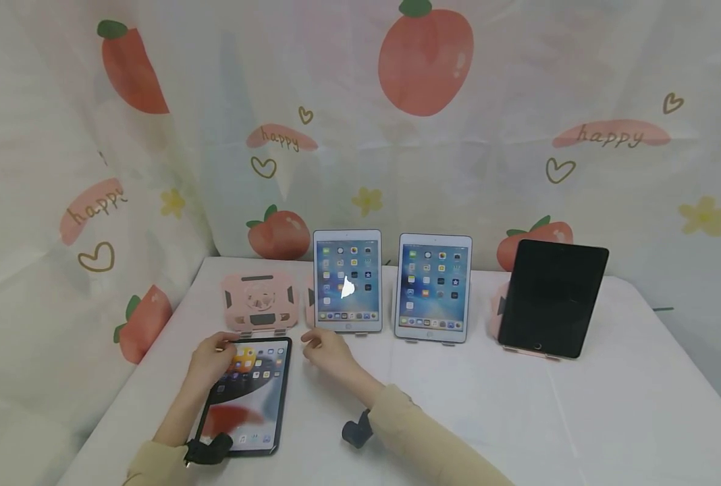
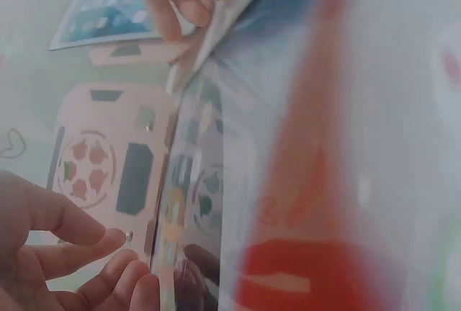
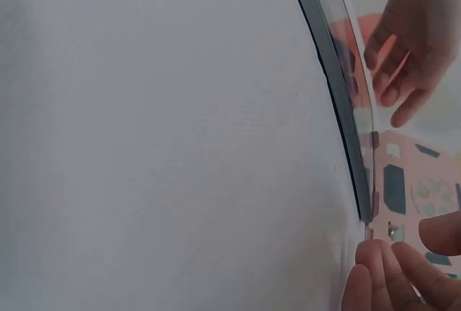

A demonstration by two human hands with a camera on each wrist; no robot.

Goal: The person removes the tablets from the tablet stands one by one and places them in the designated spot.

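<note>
A dark-edged tablet (image 1: 251, 405) with a lit screen lies on the table at the left, its top edge close to the lips of a pink tablet stand (image 1: 260, 301). My left hand (image 1: 212, 359) hangs over the tablet's upper left corner, fingers loosely bent. To the right of that corner region, my right hand (image 1: 331, 352) hovers near the tablet's upper right end, with nothing held. In the left wrist view, the left fingers (image 2: 101, 268) are beside the stand's lower part. The right wrist view shows the right thumb (image 3: 441, 233) apart from its fingers, close to the stand.
Two white tablets with lit screens, a left one (image 1: 348, 304) and a middle one (image 1: 433, 297), stand upright at the back. A black-screened tablet (image 1: 553, 300) leans on a pink stand at the right. Behind the white table (image 1: 488, 412) hangs a fruit-printed curtain (image 1: 348, 81).
</note>
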